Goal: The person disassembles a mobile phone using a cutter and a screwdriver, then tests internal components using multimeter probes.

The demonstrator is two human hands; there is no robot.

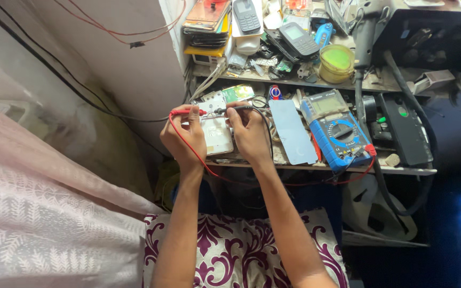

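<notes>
My left hand (183, 136) grips a red test probe (201, 112), its red lead looping down past my wrist. A black test probe (238, 108) is pinched in my right hand (251, 133), its black lead running behind the hand. Both probe tips point toward the top of an opened white phone (217, 133) lying flat between my hands on the low workbench (401, 170). A blue multimeter (337, 128) sits to the right, with the leads plugged into its lower corner.
A pale blue phone back panel (293, 132) lies beside the multimeter. A black box (404, 133) and thick hose sit at right. The rear shelf holds stacked phones (206, 21), a keypad handset (300, 38) and a yellow-green tub (337, 61). A patterned cushion (230, 250) lies below.
</notes>
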